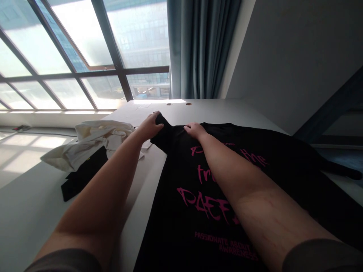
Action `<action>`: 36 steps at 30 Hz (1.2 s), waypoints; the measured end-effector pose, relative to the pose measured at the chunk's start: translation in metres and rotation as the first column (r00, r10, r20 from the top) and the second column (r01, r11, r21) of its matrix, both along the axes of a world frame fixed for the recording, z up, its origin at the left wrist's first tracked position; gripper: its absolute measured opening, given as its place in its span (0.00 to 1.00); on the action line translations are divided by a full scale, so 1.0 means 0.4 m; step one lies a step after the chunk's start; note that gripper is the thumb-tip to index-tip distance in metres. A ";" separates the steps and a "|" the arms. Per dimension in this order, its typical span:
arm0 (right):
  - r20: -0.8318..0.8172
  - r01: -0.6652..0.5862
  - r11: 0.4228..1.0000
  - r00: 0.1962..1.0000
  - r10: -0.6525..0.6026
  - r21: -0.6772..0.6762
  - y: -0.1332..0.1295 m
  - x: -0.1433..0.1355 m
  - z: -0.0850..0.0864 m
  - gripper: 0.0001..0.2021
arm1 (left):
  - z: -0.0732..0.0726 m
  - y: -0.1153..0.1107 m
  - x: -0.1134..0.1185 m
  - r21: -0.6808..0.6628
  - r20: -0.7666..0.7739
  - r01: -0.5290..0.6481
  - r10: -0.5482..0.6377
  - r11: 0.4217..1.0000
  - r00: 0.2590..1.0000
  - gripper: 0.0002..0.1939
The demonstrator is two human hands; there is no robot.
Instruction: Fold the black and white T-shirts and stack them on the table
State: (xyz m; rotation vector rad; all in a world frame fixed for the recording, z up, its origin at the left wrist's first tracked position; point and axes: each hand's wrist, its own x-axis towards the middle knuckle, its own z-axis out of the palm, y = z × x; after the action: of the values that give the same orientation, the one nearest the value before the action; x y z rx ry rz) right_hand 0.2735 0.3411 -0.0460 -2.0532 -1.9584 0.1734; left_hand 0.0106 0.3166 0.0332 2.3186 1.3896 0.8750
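Across the frame's lower right spreads a black shirt (167, 211), pink lettering (211, 238) showing "PASSIONATE ABOUT AWARENESS" lowest down. Mid-frame, the left hand (150, 127) grips its sleeve end (162, 135) between thumb and fingers; the right hand (196, 130), fingers curled in, pinches its shoulder (179, 132).

Dark sleeves (317, 257) (greyish, short).

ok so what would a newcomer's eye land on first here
Probably the black shirt with pink lettering, spread over the white table, the left hand at its short sleeve and the right hand on its upper part. After that, the bright window at upper left, beside a blue-gray curtain.
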 end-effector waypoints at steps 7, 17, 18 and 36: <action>-0.220 0.230 0.917 0.962 -0.163 0.326 0.013 0.086 0.051 0.34 | 0.020 -0.092 0.094 -0.078 0.310 0.365 -0.326 0.928 0.893 0.41; -0.153 0.137 0.975 0.982 -0.111 0.173 -0.004 0.097 0.063 0.28 | -0.146 -0.136 0.185 -0.204 -0.508 0.226 -0.301 0.952 0.807 0.34; -0.073 0.053 0.995 0.996 -0.047 0.082 -0.009 0.085 0.066 0.25 | -0.161 -0.143 0.192 -0.189 -0.552 0.216 -0.285 0.958 0.783 0.35; 0.128 -0.209 0.972 0.972 0.195 0.106 -0.043 -0.009 0.069 0.17 | -0.197 -0.215 0.231 -0.130 -0.653 0.349 -0.345 0.928 0.674 0.42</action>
State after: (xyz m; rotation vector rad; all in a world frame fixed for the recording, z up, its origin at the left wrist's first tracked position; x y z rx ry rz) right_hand 0.2700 0.3237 -0.0185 -1.8258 -2.1916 -0.0209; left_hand 0.1030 0.2308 -0.0456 2.9126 1.0600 -0.1119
